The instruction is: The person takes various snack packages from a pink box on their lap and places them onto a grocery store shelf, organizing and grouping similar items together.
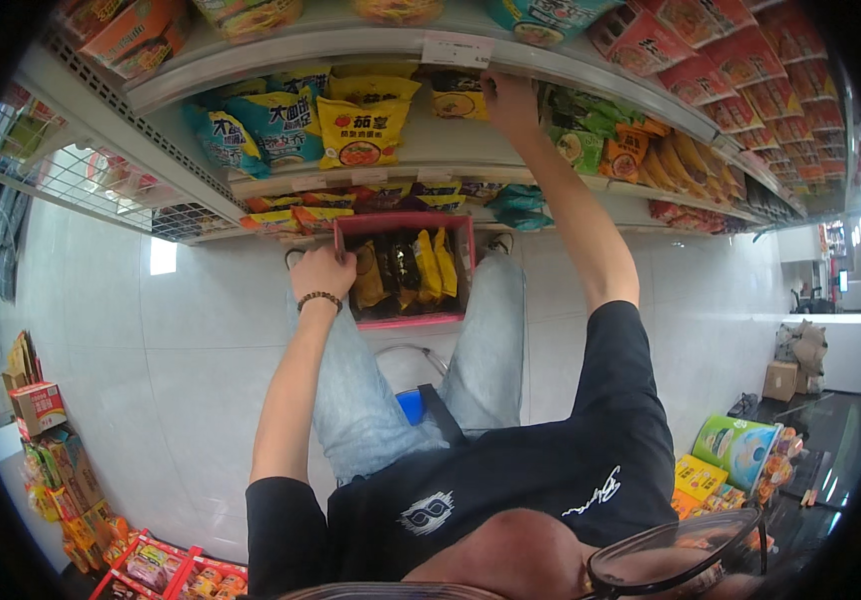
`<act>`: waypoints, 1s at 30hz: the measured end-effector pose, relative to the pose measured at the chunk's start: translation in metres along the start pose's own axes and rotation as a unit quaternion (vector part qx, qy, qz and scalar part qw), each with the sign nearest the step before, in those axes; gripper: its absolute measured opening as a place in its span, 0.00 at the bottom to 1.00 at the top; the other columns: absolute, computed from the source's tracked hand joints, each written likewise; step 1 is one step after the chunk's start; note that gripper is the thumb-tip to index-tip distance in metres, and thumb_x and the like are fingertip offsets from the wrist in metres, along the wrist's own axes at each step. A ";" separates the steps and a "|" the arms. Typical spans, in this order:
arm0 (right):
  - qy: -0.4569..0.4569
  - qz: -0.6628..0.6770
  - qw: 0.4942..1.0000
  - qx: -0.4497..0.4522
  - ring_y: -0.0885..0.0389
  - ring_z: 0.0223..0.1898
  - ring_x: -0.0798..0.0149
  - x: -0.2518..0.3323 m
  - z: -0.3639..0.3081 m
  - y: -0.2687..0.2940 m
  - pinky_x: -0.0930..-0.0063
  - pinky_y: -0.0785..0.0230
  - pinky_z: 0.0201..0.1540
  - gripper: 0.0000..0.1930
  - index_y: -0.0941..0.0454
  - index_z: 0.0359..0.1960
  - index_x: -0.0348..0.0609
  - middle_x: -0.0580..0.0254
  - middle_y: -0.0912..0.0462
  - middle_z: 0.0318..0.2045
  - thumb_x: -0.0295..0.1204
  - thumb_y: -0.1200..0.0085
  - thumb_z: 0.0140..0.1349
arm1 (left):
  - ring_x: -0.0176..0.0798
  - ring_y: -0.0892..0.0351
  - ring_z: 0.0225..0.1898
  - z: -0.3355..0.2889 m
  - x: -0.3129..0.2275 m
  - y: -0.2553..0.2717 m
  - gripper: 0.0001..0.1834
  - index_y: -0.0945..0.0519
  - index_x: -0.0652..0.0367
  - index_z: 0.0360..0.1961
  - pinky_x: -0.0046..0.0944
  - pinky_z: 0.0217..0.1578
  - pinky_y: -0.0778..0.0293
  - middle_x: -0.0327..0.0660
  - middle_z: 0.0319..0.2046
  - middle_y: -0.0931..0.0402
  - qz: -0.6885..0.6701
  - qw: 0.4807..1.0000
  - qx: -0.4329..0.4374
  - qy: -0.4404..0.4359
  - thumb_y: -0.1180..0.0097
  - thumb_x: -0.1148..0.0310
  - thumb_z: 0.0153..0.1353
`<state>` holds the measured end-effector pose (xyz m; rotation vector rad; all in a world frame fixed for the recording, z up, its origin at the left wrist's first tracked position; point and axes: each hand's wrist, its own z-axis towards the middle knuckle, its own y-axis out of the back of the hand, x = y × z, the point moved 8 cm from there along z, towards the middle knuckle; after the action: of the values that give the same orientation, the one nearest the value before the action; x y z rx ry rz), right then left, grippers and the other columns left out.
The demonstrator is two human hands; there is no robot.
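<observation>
My left hand (326, 275) is closed on the left wall of a pink open-topped box (413, 322) between my knees. Several yellow and dark noodle packets (429, 265) stand in that box. My right arm stretches up to the shelf, where my right hand (509, 103) grips the right edge of a yellow noodle packet (458, 98); its fingertips are partly hidden under the shelf above. Left of this packet stand a larger yellow noodle packet (364, 122) and blue noodle packets (289, 122). To the right of the hand are green packets (581, 145).
An upper shelf edge (291, 47) with bowl noodles overhangs my right hand. Red packets (726, 50) fill the shelf at upper right. A lower row of packets (356, 200) lies behind the box. Wire mesh (101, 165) borders the left side. Displays stand behind me on both sides.
</observation>
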<state>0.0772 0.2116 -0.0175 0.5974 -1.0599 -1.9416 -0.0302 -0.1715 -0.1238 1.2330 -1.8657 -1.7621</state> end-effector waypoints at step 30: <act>-0.297 0.299 0.907 0.025 0.39 0.70 0.52 -0.075 0.030 -0.177 0.61 0.45 0.70 0.31 0.35 0.68 0.45 0.53 0.34 0.68 0.51 0.56 0.70 | 0.55 0.17 0.34 0.011 0.021 -0.003 0.18 0.14 0.54 0.29 0.50 0.36 0.21 0.48 0.28 0.16 -0.009 0.999 0.003 0.030 0.47 0.52 0.58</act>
<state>0.0197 0.3421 -0.1504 -0.3168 -1.4551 -1.5583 -0.0491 -0.1791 -0.1352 1.2940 -1.8334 -1.7090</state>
